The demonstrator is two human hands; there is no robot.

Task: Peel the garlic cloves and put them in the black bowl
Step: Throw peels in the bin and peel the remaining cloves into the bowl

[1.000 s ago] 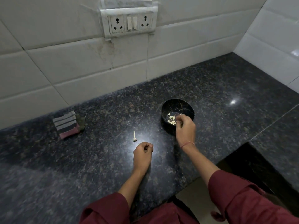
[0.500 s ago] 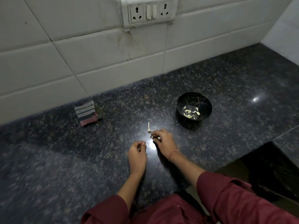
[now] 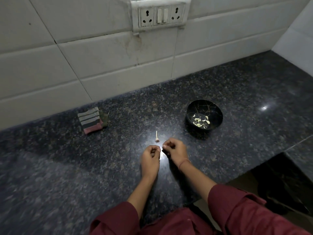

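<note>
The black bowl [image 3: 213, 110] stands on the dark granite counter to the right, with several peeled pale garlic cloves [image 3: 200, 122] in its bottom. My left hand [image 3: 150, 158] and my right hand [image 3: 175, 150] sit close together at the counter's middle, below and left of the bowl. Both have curled fingers, and their fingertips almost meet over a small pale garlic clove [image 3: 163, 147] that is mostly hidden. A bare garlic stem with its root end [image 3: 156, 137] lies just beyond the hands.
A folded striped cloth [image 3: 91, 122] lies at the back left near the tiled wall. A socket panel [image 3: 160, 15] is on the wall above. The counter [image 3: 67, 167] steps down into a dark recess [image 3: 279, 180] at the right front.
My right hand left the bowl, came back to the counter near the stem, then drew up against my left hand. My left hand stayed curled in place.
</note>
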